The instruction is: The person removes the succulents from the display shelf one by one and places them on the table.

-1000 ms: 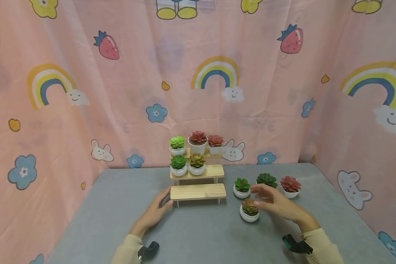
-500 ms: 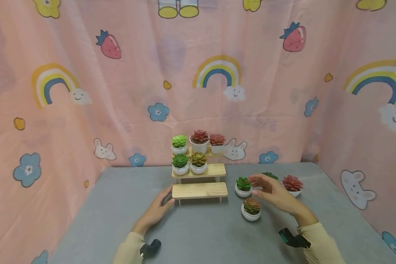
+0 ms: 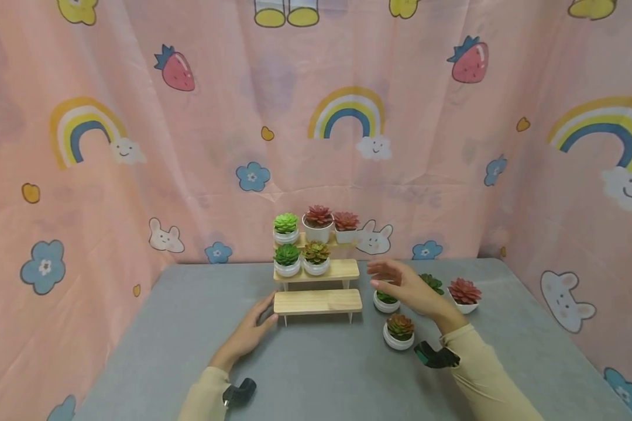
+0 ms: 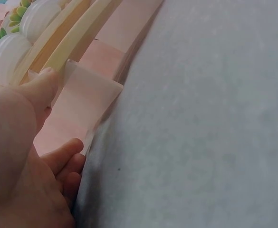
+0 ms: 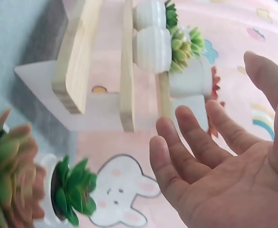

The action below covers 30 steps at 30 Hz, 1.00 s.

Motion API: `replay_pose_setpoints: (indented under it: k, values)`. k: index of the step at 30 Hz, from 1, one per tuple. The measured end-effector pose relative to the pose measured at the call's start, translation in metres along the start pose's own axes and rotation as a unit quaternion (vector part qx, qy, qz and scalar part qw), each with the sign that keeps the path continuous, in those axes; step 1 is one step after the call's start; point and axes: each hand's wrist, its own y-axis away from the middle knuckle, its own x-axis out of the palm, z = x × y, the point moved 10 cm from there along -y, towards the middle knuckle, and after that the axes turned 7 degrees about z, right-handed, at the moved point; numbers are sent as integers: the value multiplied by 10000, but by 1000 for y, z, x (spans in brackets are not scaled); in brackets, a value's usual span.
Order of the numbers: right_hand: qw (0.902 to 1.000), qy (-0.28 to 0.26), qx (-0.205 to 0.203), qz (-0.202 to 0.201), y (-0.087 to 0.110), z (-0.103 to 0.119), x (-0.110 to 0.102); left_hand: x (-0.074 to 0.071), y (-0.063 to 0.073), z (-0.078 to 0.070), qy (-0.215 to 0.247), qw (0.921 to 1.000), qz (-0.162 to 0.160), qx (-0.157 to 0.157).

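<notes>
Left hand (image 3: 248,329): relaxed, empty, at stand (image 3: 318,301), left end.
Right hand (image 3: 409,290): fingers spread, empty, right of stand, near green succulent (image 5: 76,191).

Table (image 3: 321,368): grey, faintly mottled. Cloth (image 3: 200,146): pink, creased, hanging behind the table and along its left and right sides. Printed on it: strawberries (image 3: 470,61) high above the table, rainbows (image 3: 347,100) lower, rabbit (image 3: 566,301) beside its right edge, blue flower (image 3: 427,250) just above its back edge
</notes>
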Motion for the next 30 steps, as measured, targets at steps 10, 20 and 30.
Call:
replay_pose_setpoints:
  k: [10,20,30]
  values:
    - [9994,-271,197,40,-35,0,18,1,2,-1,-68,9999,45,-63]
    - [9980,-570,263,-114,-68,2,33,-1,3,-3,6,10000,-4,17]
    - [9967,-635,267,-426,-85,3,39,0,1,-2,36,10000,42,31]
